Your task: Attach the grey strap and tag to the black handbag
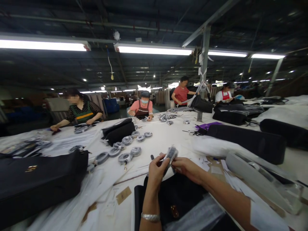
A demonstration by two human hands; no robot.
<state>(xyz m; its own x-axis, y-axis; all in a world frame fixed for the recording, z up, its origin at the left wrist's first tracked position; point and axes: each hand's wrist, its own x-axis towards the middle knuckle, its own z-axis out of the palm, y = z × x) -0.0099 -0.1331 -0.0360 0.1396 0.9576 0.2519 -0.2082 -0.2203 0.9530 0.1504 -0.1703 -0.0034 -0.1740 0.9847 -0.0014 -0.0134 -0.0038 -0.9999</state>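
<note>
A matt white cloth-covered table (166,136) carries a soft black bag with a small shiny gold metal clasp (175,210), partly wrapped in clear glossy plastic film (192,215). Both hands pinch a small grey strap bundle in crinkly clear plastic (171,154). A brown cardboard tag (123,195) looks dull and flat.

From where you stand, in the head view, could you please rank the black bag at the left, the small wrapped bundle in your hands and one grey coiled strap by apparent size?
1. black bag, though nearness to the camera inflates it.
2. and 3. wrapped bundle, held by the left hand and right hand, and grey coiled strap: alike, unranked.
</note>
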